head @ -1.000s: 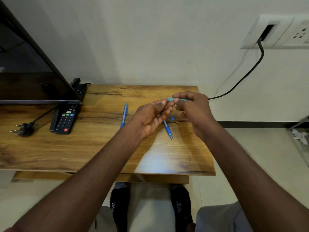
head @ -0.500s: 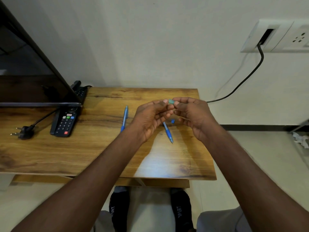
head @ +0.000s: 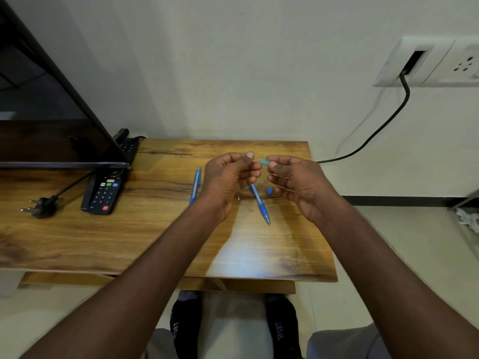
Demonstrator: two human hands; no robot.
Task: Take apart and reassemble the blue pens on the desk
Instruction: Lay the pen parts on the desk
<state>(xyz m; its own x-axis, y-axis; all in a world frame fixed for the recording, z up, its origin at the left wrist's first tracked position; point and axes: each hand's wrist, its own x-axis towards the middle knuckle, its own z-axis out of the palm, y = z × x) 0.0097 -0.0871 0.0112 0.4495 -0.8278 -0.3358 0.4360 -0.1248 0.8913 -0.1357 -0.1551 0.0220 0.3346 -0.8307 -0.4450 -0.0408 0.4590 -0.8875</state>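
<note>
Desk (head: 285, 255) front bare; remote (head: 103, 190), plug (head: 41, 207) crowd left; pens (head: 260, 204) mid-desk.

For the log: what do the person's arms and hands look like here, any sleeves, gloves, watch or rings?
Both forearms are bare right up to the bottom edge of the picture, with no sleeve in view. The left hand and the right hand wear no gloves, and no watch, bracelet or ring shows on either. The left thumbnail is cut short and unpainted. No markings are visible on either arm.
</note>
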